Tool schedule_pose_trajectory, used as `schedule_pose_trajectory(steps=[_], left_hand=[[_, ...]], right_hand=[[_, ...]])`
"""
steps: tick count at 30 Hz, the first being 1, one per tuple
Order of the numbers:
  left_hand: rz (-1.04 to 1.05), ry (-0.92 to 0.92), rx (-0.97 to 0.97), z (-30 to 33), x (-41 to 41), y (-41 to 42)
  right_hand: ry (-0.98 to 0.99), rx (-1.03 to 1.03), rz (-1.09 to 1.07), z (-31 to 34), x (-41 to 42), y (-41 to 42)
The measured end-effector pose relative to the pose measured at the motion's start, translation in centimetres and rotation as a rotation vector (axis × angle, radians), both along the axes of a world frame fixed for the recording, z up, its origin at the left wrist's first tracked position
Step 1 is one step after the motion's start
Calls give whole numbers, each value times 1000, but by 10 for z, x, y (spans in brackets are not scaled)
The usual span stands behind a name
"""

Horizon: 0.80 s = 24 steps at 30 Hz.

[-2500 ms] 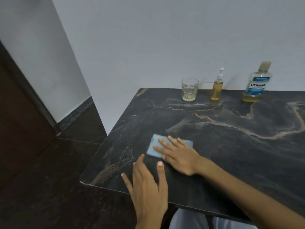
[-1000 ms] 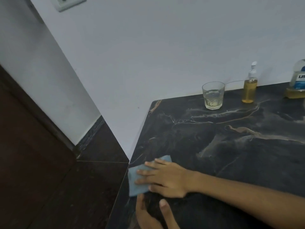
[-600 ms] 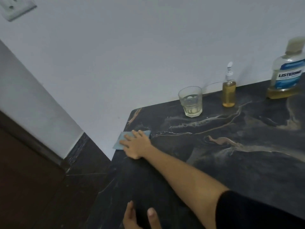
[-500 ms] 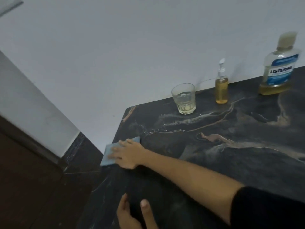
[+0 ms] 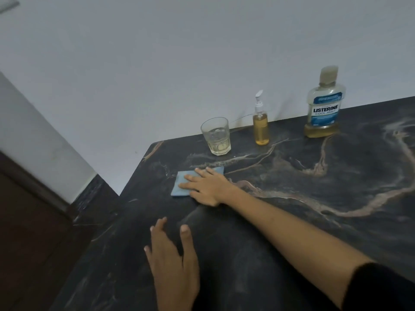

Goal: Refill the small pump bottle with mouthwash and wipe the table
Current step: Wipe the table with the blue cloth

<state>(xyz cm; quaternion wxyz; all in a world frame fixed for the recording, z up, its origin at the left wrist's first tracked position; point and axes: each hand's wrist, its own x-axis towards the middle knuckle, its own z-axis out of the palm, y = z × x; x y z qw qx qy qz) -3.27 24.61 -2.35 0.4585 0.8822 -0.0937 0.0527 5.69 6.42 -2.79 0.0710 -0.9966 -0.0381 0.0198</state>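
The right hand (image 5: 207, 187) lies flat with fingers straight, pressing a blue cloth (image 5: 182, 186) onto the dark table (image 5: 314, 198). The left hand (image 5: 173, 265) rests nearer the person, palm down, fingers spread, holding nothing. Beyond the right hand, by the wall, stand a glass (image 5: 216, 135), the pump bottle (image 5: 260, 124) just right of it, and the mouthwash (image 5: 324, 104) farther right.

Plain pale wall (image 5: 179, 52) behind, dimly lit. Dark marbled surface (image 5: 336, 187) with tan veins pushed up against it. Dark tiled floor (image 5: 45, 254) at left, dark skirting (image 5: 87, 194) along the side wall.
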Motion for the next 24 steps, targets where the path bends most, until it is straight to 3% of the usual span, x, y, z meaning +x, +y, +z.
schedule_pose_trajectory(steps=[7,11,16,20,24], left_hand=[[-39,-102,37,17,-21,-29],[-79,-116,61,11,-28,-52],[-181,-142,150,4,-36,-83],[-238,-163,211,4,-41,-100],[-332,-216,277,3,-40,-107]], right_hand=[[-79,49,325,-9,-142,-37],[14,-36,70,1,-185,-128],[78,-78,-218,5,-124,-162],[13,-43,-181,-2,-109,-127],[-75,6,9,-10,-185,-125]])
